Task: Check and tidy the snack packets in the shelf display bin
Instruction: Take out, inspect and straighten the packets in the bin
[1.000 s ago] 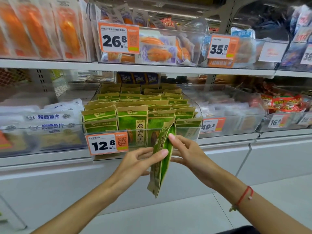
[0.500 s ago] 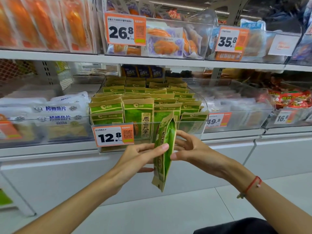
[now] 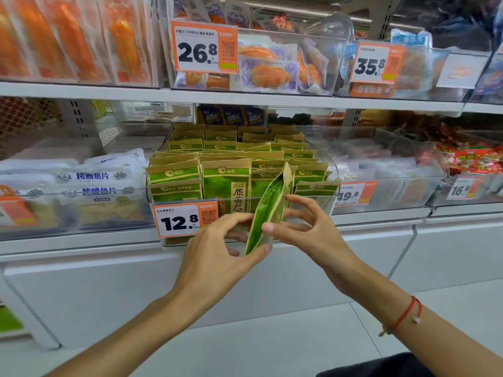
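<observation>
held packet: we hold one green and kraft-brown snack packet (image 3: 268,213) edge-on at the centre of the frame, tilted so its top corner leans right, in front of the bin's front wall.
left hand: our left hand (image 3: 215,254) grips the lower part of the packet, thumb under its bottom edge, fingers curled behind it.
right hand: our right hand (image 3: 307,229) pinches the packet's right face with the thumb; the other fingers are spread and partly bent beside it.
hands, relation: close together, both clamped on the same packet.
display bin: a clear plastic shelf bin (image 3: 324,161) sits at mid-frame on the middle shelf, filled with rows of upright matching green packets (image 3: 226,180).
price tag: an orange and white tag reading 12.8 (image 3: 182,220) is fixed to the bin's front, lower left of the packets, just beside our left hand.
wrist: a red string bracelet (image 3: 405,314) circles the right wrist, lower right of the frame.
neighbouring stock: white fish-slice packets (image 3: 92,183) lie in the bin at left; orange snack packs (image 3: 269,66) fill the upper shelf.
</observation>
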Demonstrator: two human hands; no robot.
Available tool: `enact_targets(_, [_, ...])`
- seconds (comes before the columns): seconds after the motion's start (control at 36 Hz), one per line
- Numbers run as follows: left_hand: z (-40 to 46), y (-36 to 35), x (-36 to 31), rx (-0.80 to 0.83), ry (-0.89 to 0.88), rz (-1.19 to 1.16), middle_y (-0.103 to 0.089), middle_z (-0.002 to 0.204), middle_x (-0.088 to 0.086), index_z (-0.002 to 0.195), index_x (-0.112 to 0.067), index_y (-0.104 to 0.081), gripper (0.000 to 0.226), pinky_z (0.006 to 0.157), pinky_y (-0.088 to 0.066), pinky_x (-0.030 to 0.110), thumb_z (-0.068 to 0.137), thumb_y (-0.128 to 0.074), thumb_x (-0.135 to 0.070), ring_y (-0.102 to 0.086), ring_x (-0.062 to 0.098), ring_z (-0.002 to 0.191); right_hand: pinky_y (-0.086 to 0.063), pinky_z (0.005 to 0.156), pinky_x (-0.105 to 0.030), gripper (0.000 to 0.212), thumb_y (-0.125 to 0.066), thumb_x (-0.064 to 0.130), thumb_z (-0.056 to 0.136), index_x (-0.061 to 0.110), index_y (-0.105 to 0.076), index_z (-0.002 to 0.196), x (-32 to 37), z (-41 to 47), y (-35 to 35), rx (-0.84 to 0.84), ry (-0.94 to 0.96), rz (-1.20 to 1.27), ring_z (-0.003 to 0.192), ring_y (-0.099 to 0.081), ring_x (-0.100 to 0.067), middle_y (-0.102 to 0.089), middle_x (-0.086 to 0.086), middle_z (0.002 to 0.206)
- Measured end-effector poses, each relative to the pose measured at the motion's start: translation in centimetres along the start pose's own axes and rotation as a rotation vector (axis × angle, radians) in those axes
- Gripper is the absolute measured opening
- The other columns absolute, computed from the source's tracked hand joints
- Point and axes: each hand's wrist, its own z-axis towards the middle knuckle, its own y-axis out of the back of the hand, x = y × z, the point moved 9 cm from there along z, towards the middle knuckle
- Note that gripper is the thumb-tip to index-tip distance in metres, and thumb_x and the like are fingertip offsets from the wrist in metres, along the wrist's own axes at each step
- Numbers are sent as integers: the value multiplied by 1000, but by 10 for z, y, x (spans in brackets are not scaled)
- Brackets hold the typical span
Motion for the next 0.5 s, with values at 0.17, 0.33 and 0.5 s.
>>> enact_targets(0.17, [6,5,22,7,204,-313,-74,87,-23,100,-32,-68,16,65,-53,13,85,-69,-24,-70,0,84,-59,76,-26,54,-70,54,65,28,-60,112,6,-3,3,-18,45,-112,96,-67,-10,-63,5,114])
enact_targets(0.33, [-3,-20,41,257,436,-528,-76,97,-7,110,-27,-69,20,66,-53,12,95,-56,-23,-72,4,88,-54,65,-23,46,-71,29,83,17,-50,122,-7,-1,10,-43,-74,49,83,-71,-10,-69,-4,109])
enact_targets(0.5, [-2,-22,48,251,414,-382,-71,110,-14,125,-30,-61,35,77,-52,12,90,-63,-28,-66,-1,101,-50,53,-18,12,-71,18,86,21,-69,97,9,-3,13,-85,87,-39,73,-69,-7,-75,3,86])
